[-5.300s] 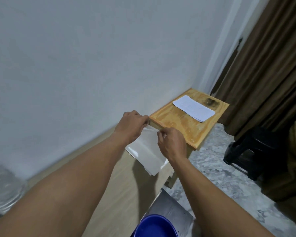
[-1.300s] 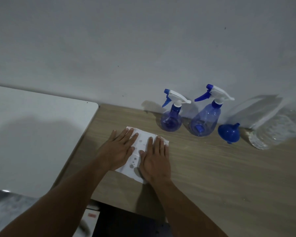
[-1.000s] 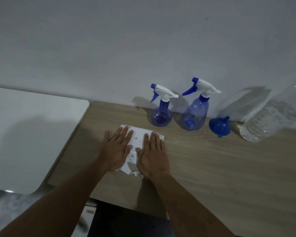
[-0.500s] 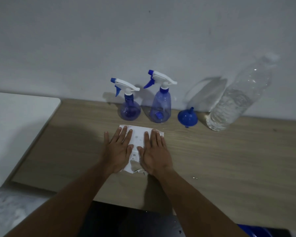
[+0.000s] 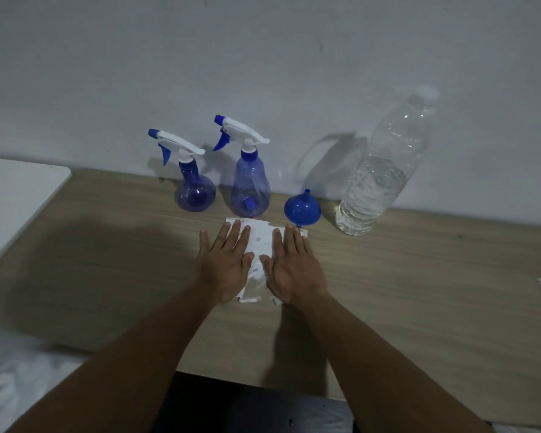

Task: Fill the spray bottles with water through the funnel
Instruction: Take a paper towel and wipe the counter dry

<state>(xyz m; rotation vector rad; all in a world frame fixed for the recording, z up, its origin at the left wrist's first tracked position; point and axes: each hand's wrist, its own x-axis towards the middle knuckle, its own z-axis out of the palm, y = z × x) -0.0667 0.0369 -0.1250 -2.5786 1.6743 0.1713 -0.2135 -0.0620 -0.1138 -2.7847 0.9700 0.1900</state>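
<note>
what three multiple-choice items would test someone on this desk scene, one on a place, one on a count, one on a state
1. Where is the small blue plastic funnel?
A. between the cone-shaped blue spray bottle and the clear plastic water bottle
B. in a spray bottle's neck
C. left of both spray bottles

2. How many translucent blue spray bottles stand by the wall?
A. one
B. two
C. four

3. What are the left hand and right hand doing?
A. gripping the funnel
B. unscrewing a trigger head
C. lying flat on the white paper sheet

Key: 1 A, it sits spout-up on the wooden table between them; 2 B, the round-bodied spray bottle and the cone-shaped one; 3 C, fingers straight, palms down on the sheet.
</note>
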